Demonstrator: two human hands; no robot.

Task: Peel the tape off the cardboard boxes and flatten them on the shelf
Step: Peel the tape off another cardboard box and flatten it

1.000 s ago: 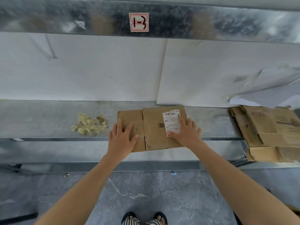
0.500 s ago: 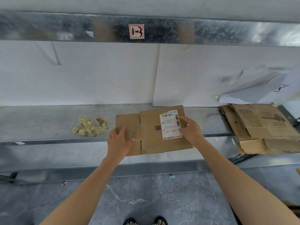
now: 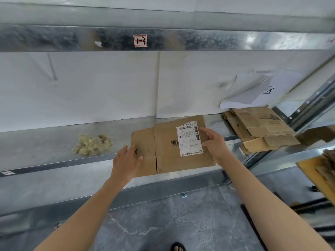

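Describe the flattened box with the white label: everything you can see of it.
The flattened box is plain brown cardboard, lying flat on the metal shelf with its near edge overhanging the front lip. A dark crease separates a narrower left flap from the main panel, which carries a white shipping label and a printed barcode. The left hand rests on the left flap; the right hand touches the right edge, grip unclear.

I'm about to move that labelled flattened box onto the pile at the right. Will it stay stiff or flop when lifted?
Probably light: the flattened box is thin, flat cardboard. It may hinge at the crease beside its smaller flap, so support both parts. Its front overhangs the shelf, so a pull forward could tip it off.
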